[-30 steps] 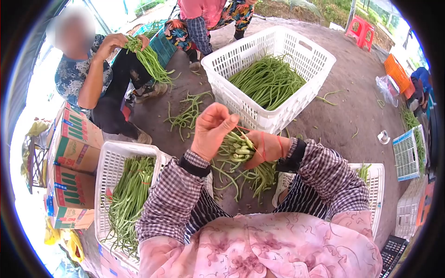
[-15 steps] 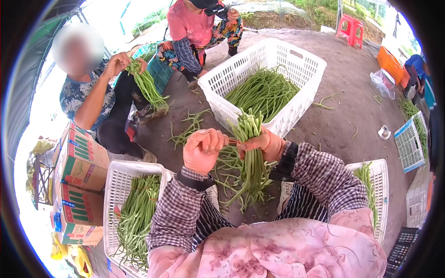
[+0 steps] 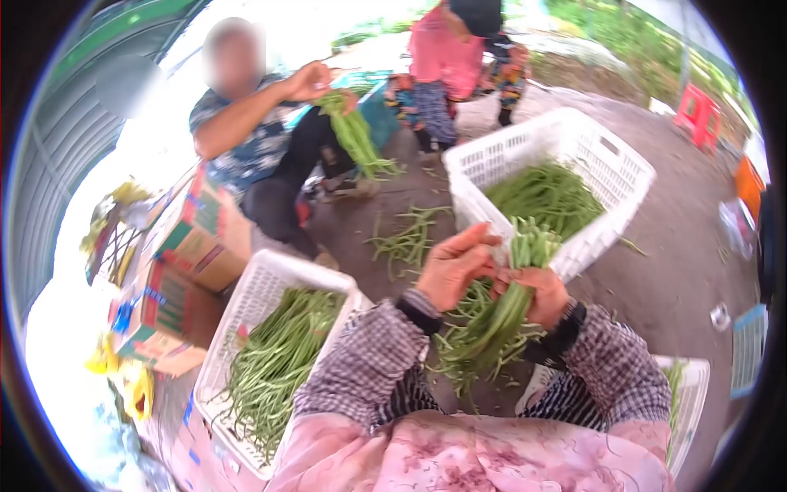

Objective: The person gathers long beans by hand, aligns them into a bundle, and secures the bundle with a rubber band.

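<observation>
My right hand (image 3: 543, 293) grips a bundle of green long beans (image 3: 502, 316) upright, cut ends up, in front of my lap. My left hand (image 3: 453, 266) is against the top of the same bundle, fingers pinched at it; the frame is blurred, so the red band seen earlier cannot be made out. The loose ends of the beans hang down between my knees.
A white crate of beans (image 3: 254, 299) stands at my left, a bigger white crate (image 3: 574, 139) ahead, another crate (image 3: 693, 394) at my right. Cardboard boxes (image 3: 184, 271) are stacked on the left. A seated person (image 3: 262, 139) holds a bean bunch; another person (image 3: 447, 57) stands behind. Loose beans (image 3: 406, 234) lie on the ground.
The view has swung to the left and blurred. My hands have stayed together on the bundle, which stands upright after lying tilted toward me a second ago.
</observation>
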Action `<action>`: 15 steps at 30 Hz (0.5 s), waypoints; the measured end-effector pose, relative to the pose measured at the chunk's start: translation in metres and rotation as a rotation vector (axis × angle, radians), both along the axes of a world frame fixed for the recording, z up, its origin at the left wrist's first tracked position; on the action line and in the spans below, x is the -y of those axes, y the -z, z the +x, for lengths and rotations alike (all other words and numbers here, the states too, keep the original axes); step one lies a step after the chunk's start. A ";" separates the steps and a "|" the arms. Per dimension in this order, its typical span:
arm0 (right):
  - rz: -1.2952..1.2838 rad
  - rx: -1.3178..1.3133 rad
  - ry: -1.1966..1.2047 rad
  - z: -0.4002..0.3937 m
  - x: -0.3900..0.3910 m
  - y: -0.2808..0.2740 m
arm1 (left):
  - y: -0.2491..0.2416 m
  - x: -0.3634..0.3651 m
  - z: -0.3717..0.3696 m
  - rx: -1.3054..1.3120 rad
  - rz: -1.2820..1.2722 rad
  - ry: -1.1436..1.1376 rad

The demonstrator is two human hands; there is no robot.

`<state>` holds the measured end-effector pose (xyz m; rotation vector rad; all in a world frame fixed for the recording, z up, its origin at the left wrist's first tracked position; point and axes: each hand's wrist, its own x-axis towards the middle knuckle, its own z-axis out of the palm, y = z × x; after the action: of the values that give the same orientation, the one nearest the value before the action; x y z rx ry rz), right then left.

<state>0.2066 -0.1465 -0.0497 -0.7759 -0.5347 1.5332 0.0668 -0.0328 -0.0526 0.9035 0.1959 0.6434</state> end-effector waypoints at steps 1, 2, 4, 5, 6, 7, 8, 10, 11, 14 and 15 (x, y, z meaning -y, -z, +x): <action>0.059 -0.020 0.009 -0.005 -0.003 -0.004 | 0.004 -0.003 0.002 0.025 0.036 0.051; 0.113 -0.037 0.033 -0.006 -0.004 -0.006 | 0.008 -0.007 0.001 0.034 0.041 0.028; 0.117 0.006 0.033 -0.002 -0.006 0.003 | 0.006 -0.008 0.001 -0.046 0.233 -0.035; 0.114 0.039 0.049 0.000 -0.006 0.005 | 0.004 -0.011 -0.003 -0.081 0.175 0.009; 0.112 0.045 0.048 0.000 -0.006 0.003 | 0.002 -0.013 -0.006 -0.075 0.173 0.008; 0.123 0.058 0.073 -0.001 -0.006 0.000 | 0.001 -0.014 -0.007 -0.073 0.185 0.003; 0.133 0.069 0.100 -0.002 -0.006 -0.001 | 0.000 -0.015 -0.009 -0.072 0.196 0.001; 0.144 0.090 0.094 -0.002 -0.006 -0.003 | -0.002 -0.016 -0.013 -0.095 0.177 0.024; 0.160 0.110 0.083 -0.002 -0.005 -0.003 | -0.005 -0.015 -0.015 0.003 0.065 0.119; 0.152 0.167 0.083 -0.001 -0.006 0.001 | -0.012 -0.012 -0.013 0.101 -0.014 0.194; 0.150 0.169 0.081 -0.003 -0.006 0.000 | -0.019 -0.009 -0.012 0.043 -0.151 0.099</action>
<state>0.2040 -0.1408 -0.0501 -0.8054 -0.7268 1.3435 0.0552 -0.0234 -0.0339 0.7490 0.1579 0.5478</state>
